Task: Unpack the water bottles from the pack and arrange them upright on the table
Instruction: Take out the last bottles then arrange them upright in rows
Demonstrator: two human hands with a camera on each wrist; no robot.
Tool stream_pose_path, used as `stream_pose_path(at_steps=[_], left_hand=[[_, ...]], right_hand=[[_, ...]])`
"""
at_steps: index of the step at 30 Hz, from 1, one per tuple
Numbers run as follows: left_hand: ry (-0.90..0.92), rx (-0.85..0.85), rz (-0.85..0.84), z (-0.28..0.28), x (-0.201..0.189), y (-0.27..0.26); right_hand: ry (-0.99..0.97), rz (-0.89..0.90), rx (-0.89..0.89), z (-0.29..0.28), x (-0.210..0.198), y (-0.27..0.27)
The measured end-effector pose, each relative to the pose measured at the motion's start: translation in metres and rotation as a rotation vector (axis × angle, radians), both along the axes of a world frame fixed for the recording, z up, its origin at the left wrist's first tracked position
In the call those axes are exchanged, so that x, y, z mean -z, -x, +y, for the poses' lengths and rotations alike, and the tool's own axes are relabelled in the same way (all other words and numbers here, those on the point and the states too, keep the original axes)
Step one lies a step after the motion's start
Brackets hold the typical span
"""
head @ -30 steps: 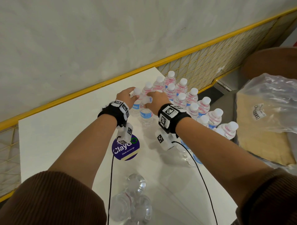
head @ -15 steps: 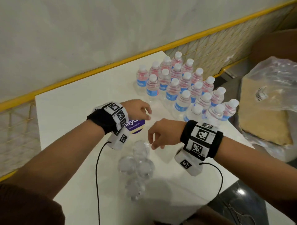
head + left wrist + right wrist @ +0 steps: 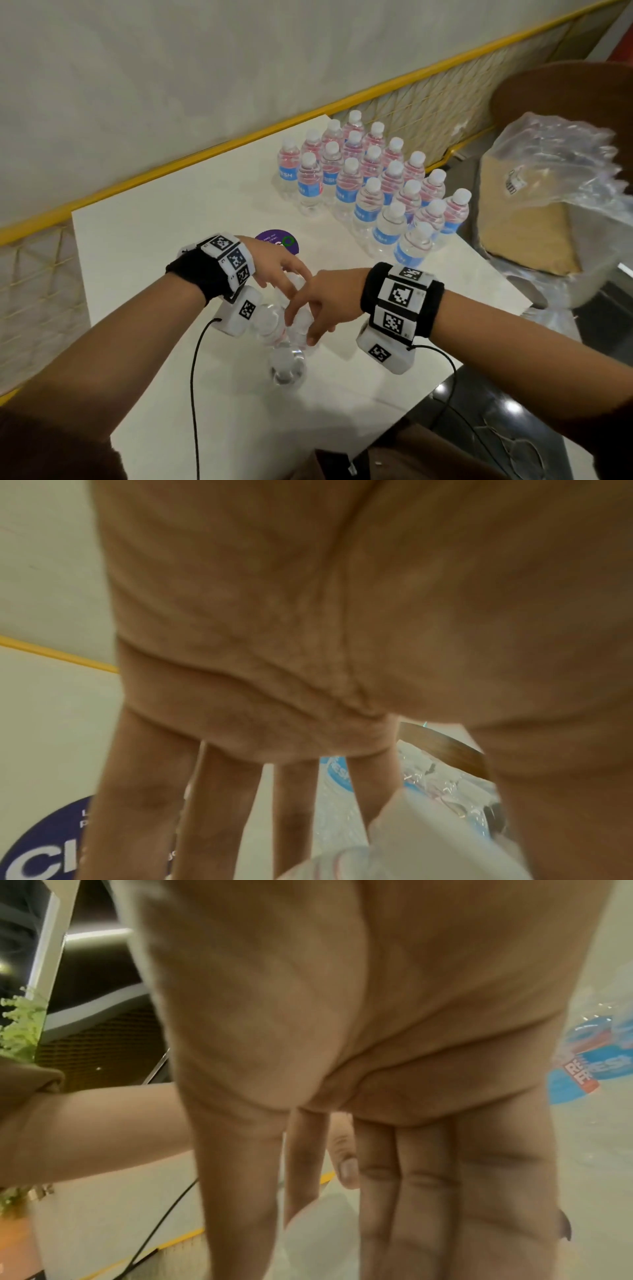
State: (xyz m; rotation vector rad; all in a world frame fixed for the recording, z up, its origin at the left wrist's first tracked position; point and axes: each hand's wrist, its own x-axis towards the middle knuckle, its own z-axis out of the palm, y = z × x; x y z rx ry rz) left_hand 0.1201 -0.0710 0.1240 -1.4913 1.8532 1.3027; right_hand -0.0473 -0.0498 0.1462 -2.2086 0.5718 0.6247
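Four or so bottles remain in front of us near the table's front edge, seen cap-down from above; the exact count is hard to tell under our hands. Our left hand reaches down over them with fingers straight and spread, and our right hand comes in beside it, fingers extended and close together, tips touching a cap. Neither hand is clamped on anything yet. Most of the work looks done, we judge: about twenty bottles stand upright in rows at the far right. A purple sticker lies between. Crumpled wrap sits off the table.
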Motion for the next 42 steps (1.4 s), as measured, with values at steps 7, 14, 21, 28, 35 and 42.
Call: stream_pose_path(at_steps=[7,14,21,28,35,42], left_hand=[[0.2,-0.069,-0.02,0.001,0.001,-0.001],[0.327,-0.233,-0.015,-0.028,0.007,-0.002],[0.547,-0.29,-0.077,-0.077,0.014,0.024],[0.668,-0.422,0.016,-0.107,0.021,0.034],[0.639,-0.479,0.082,-0.116,0.024,0.029],[0.682,-0.577,0.146,-0.116,0.029,0.021]], right_hand=[[0.207,-0.038,0.139,-0.002,0.008,0.007],[0.296,0.002,0.306,-0.043,0.003,0.021],[0.367,-0.009,0.512,-0.096,0.003,0.03],[0.375,-0.057,0.68,-0.126,0.01,0.031],[0.34,-0.083,0.759,-0.134,0.014,0.031],[0.387,-0.026,0.697,-0.139,0.012,0.027]])
